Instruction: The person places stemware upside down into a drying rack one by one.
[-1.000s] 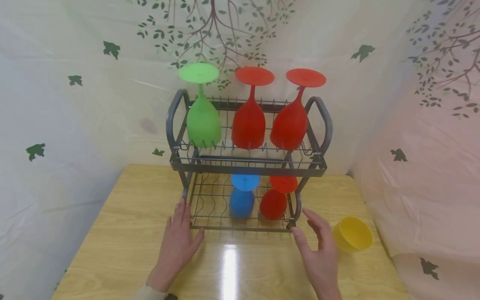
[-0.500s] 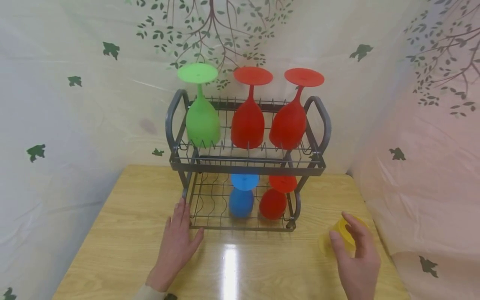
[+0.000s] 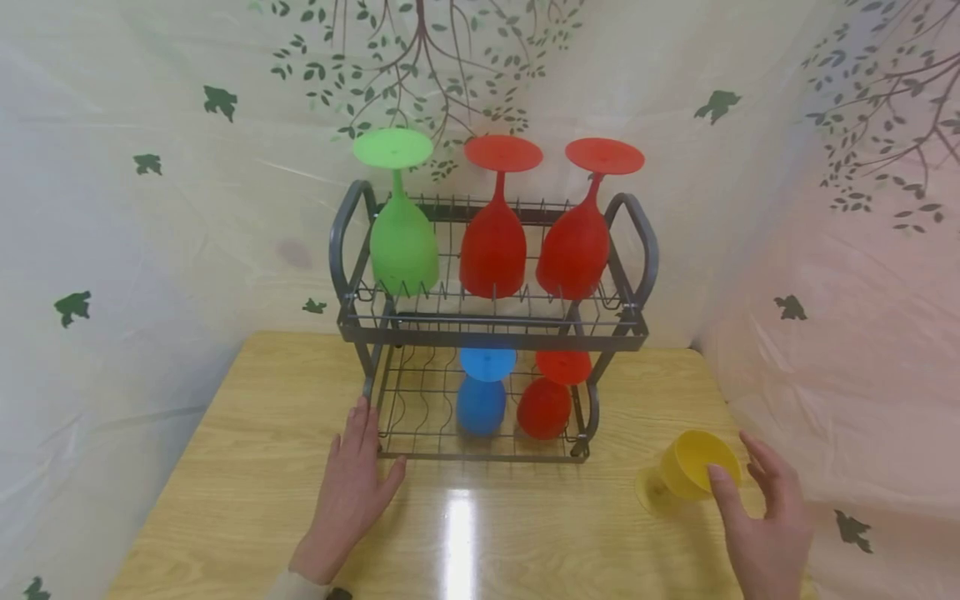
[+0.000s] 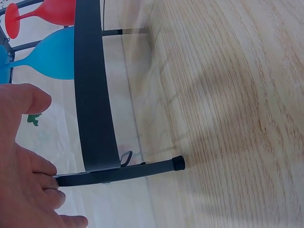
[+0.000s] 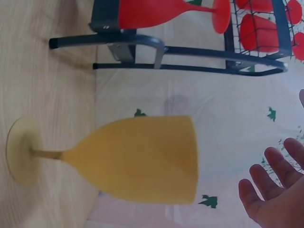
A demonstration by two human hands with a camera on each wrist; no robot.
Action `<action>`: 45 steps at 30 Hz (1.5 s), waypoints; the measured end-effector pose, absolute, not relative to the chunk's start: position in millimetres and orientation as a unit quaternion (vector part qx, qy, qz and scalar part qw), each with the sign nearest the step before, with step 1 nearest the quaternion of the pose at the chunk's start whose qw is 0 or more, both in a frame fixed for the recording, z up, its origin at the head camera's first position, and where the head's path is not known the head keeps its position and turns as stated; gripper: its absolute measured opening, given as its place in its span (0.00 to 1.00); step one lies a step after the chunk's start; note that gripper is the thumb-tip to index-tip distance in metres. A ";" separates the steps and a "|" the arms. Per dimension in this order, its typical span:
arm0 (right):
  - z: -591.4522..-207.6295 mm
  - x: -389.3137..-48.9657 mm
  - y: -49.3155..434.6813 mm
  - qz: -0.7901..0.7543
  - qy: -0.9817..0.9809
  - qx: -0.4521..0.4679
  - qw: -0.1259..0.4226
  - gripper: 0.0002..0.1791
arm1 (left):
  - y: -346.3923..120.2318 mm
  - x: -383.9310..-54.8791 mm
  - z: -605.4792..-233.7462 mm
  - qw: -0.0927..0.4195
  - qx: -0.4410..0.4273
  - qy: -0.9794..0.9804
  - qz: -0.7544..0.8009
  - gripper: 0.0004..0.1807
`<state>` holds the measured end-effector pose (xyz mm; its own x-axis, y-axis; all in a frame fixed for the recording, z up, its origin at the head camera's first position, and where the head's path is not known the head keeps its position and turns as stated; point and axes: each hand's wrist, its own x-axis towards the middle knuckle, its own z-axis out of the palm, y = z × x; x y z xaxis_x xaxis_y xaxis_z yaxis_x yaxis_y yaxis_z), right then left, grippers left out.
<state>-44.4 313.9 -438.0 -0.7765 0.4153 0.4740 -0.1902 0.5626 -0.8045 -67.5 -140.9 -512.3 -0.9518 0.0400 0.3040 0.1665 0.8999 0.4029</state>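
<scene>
In the head view a yellow goblet (image 3: 690, 471) stands upright on the table, right of the two-tier black dish rack (image 3: 491, 340). Its foot and stem show in the right wrist view, where my right hand (image 5: 280, 190) hovers beyond the rim with spread fingers, apart from the cup. My left hand (image 3: 351, 492) lies at the rack's front left corner, fingers extended against the side frame. Upside down on the top tier are a green goblet (image 3: 405, 246) and two red goblets (image 3: 492, 250). Below them sit a blue goblet (image 3: 482, 406) and another red goblet (image 3: 543, 408), also inverted.
The rack stands on a light wooden table (image 3: 247, 467). A pale curtain (image 3: 165, 250) printed with leaves and branches hangs behind and along both sides, close to the table's right edge near the yellow goblet.
My right hand has left the rack's right front corner and moved right, passing over the yellow goblet to its right side. The left hand has stayed in place.
</scene>
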 end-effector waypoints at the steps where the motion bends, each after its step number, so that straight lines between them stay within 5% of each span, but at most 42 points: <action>1: -439.4 -44.8 316.8 0.463 -0.823 -0.070 0.321 0.31 | -141.0 -67.6 -512.3 0.145 -0.053 -0.964 -0.217 0.46; 16: -466.2 -46.4 352.6 0.474 -0.864 -0.109 0.131 0.46 | -142.6 -69.4 -514.4 0.146 -0.056 -0.961 -0.229 0.46; 35: -496.3 -49.7 366.9 0.479 -0.866 -0.127 0.062 0.55 | -139.3 -64.7 -510.9 0.217 -0.065 -0.938 -0.263 0.41; 45: -504.0 -51.2 366.3 0.494 -0.854 -0.143 0.074 0.53 | -138.2 -60.7 -507.3 0.234 -0.069 -0.931 -0.273 0.40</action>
